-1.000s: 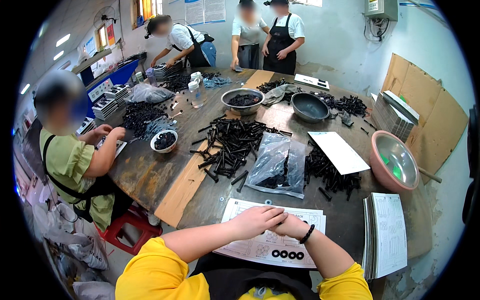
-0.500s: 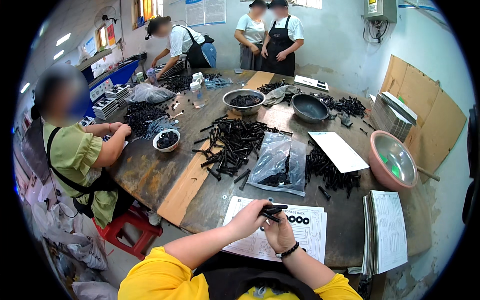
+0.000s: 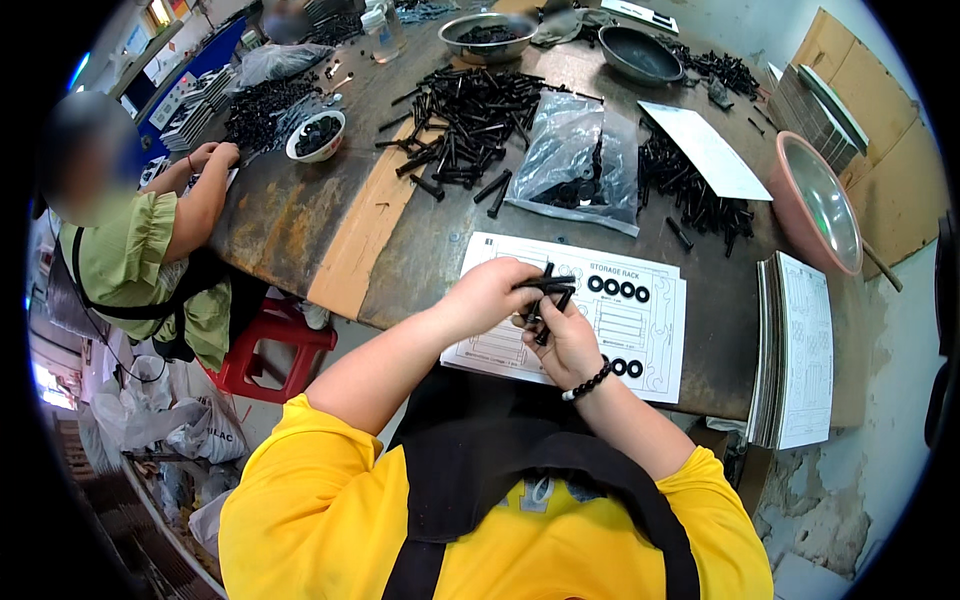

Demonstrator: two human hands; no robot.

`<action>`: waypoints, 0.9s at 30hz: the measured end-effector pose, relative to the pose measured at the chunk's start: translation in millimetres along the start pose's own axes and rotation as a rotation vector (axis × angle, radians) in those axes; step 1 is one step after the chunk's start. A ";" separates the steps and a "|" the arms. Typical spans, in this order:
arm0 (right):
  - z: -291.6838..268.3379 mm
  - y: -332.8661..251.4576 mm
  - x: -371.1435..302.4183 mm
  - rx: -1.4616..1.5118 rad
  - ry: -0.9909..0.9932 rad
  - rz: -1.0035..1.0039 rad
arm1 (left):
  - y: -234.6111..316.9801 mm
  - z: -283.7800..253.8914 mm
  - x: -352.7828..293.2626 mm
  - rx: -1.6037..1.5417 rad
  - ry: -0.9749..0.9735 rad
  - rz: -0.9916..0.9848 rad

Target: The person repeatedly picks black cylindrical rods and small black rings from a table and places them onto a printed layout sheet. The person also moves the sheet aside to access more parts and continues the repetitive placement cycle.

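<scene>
Black bolts [image 3: 547, 283], bunched past counting, are gripped by left hand [image 3: 492, 296] and right hand [image 3: 573, 348] near four upper rings [image 3: 626, 291].

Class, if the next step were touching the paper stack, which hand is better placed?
Probably the right hand: it is nearer the paper stack, while the left hand lies farther away. Both hold bolts.

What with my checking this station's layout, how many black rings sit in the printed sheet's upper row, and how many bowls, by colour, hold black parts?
Black rings in the upper row: 4
Silvery bowl: 1
White bowl: 1
Total: 6
</scene>
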State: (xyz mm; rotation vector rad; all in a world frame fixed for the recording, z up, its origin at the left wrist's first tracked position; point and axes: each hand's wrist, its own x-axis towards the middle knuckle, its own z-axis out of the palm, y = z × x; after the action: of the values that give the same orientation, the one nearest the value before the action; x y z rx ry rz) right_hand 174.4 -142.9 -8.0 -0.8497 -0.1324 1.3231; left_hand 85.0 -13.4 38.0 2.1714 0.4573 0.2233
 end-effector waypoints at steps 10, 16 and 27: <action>-21.9 -31.9 -5.4 -0.929 0.082 -0.175 | -52.4 -2.1 -44.5 0.365 -0.079 0.213; -15.9 -7.8 2.0 -1.647 -0.158 -0.518 | -67.7 -11.0 -55.0 0.358 -0.216 0.202; 4.7 20.4 -7.0 -1.800 -0.218 -1.016 | -72.4 -2.2 -52.7 0.265 -0.147 0.162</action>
State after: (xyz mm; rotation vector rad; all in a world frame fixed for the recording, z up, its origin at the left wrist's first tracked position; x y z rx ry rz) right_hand 153.6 -146.9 -14.6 -1.6861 -1.8400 -0.0135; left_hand 18.4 6.6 -18.5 2.4669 0.2381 0.0937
